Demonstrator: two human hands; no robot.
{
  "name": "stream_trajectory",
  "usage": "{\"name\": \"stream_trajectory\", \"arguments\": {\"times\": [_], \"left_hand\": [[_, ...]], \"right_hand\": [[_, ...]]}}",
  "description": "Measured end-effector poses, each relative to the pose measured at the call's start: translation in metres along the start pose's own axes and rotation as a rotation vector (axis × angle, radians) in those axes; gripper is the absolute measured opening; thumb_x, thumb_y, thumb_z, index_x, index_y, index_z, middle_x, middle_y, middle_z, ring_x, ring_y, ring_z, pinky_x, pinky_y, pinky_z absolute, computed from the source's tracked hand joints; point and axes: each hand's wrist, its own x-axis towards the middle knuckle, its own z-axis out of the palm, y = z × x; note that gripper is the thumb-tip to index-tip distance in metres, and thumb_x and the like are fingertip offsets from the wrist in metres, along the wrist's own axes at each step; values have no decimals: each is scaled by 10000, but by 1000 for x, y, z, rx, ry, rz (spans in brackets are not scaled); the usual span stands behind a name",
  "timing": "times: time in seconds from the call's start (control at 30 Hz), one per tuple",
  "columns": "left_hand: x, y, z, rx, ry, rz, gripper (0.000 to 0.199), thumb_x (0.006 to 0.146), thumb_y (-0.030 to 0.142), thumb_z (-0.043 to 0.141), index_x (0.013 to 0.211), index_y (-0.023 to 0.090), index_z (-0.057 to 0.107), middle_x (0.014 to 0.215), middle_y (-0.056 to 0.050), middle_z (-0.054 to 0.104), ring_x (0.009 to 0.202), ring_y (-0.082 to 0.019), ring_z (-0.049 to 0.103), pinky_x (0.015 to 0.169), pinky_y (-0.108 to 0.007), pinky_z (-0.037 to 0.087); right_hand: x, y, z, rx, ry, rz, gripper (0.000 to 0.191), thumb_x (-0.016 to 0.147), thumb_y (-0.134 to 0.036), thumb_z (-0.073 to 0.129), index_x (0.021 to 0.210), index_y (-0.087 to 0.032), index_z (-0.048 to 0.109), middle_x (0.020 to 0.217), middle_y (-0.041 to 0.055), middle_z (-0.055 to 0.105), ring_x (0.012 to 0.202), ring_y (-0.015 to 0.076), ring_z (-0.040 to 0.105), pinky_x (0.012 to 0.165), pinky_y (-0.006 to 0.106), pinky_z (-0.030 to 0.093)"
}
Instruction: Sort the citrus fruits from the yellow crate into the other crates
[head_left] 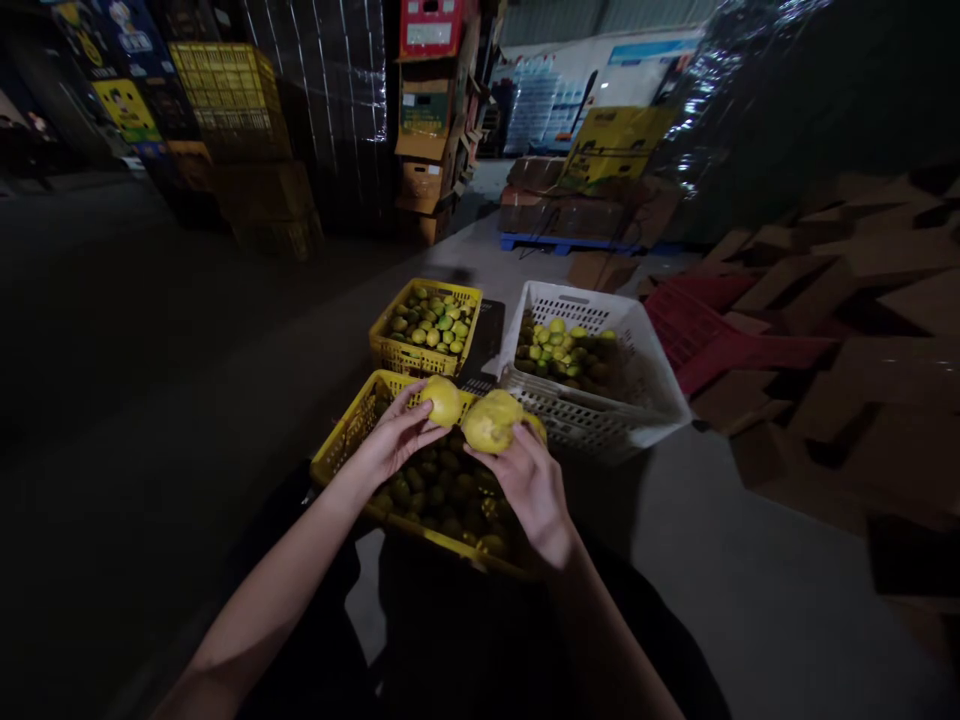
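Observation:
My left hand point(397, 435) is closed round a smooth yellow lemon point(441, 401), gripping it with the fingertips. Close beside it, my right hand point(531, 478) grips a larger-looking, blotchy lemon point(491, 421). More yellow fruit point(535, 427) shows behind the right fingers; whether that hand also holds it I cannot tell. Both hands are above a near yellow crate point(330, 462), which contains many darker green-yellow lemons point(442, 490) in shadow. Beyond it stands another yellow crate point(386, 352) filled with lit lemons point(433, 325). To the right, a white crate point(645, 375) is partly filled with yellow-green lemons point(555, 345).
A red crate point(720, 335) lies among a heap of cardboard boxes point(847, 330) at the right. Stacked yellow crates point(229, 90) and a column of cartons point(424, 150) stand at the back. Behind the white crate, a blue pallet point(562, 243) carries boxes.

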Motion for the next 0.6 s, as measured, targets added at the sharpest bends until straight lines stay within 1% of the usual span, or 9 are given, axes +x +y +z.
{"name": "stream_trajectory", "arguments": {"times": [0.1,0.17,0.27,0.33,0.4,0.43,0.5,0.57,0.6], "left_hand": [[-1,3,-1,-108,-34,-88,293,807,128,565,1098,158,582,966,-48,694,840,-159,694,897,-353,553],[-2,3,-1,-161,-54,-149,272,838,163,498,1089,115,591,983,-90,701,891,-184,694,899,-343,552],[-1,3,0,-209,-52,-189,296,889,243,442,1099,101,596,1003,-112,704,903,-184,695,845,-290,566],[4,2,-1,-193,-22,-180,282,900,275,462,1100,131,600,976,-85,705,808,-150,699,744,-236,578],[11,-3,-5,-93,40,-163,256,879,299,532,1076,155,608,934,-58,696,694,-117,680,648,-202,569],[14,-9,-8,-9,84,-156,253,855,304,580,1059,158,611,915,-49,688,653,-106,665,623,-199,564],[17,-25,-17,207,162,-169,276,793,302,672,1020,155,614,862,-36,673,621,-102,641,616,-213,562],[13,-48,-28,426,163,-261,302,720,291,746,960,147,631,776,-29,666,622,-123,628,601,-237,557],[8,-61,-33,517,117,-342,304,679,285,779,917,151,645,725,-22,663,622,-141,624,572,-246,548]], "right_hand": [[1,-1,-1,70,-70,111,330,768,-488,585,999,-254,616,1053,68,706,921,278,681,785,441,569],[2,-1,0,112,-73,148,370,758,-512,587,1015,-250,629,1043,79,713,896,281,690,778,443,571],[2,0,-1,188,-17,203,438,733,-558,623,1018,-226,645,1012,89,721,880,266,696,750,406,586],[2,0,-3,271,48,220,444,725,-567,642,989,-210,656,925,75,732,824,236,700,655,334,592],[3,-2,-7,394,101,224,390,743,-546,635,941,-210,659,835,41,729,742,194,692,558,264,569],[3,-4,-9,461,124,215,354,764,-526,617,921,-211,657,810,27,725,715,174,685,542,241,561],[3,-9,-13,571,177,175,296,804,-478,579,892,-205,651,791,14,720,716,155,678,577,228,567],[2,-15,-17,617,228,121,262,821,-433,562,887,-194,648,800,23,722,768,166,686,630,246,579],[2,-17,-21,626,250,103,245,819,-414,565,886,-193,646,805,27,724,788,176,689,642,260,582]]}}
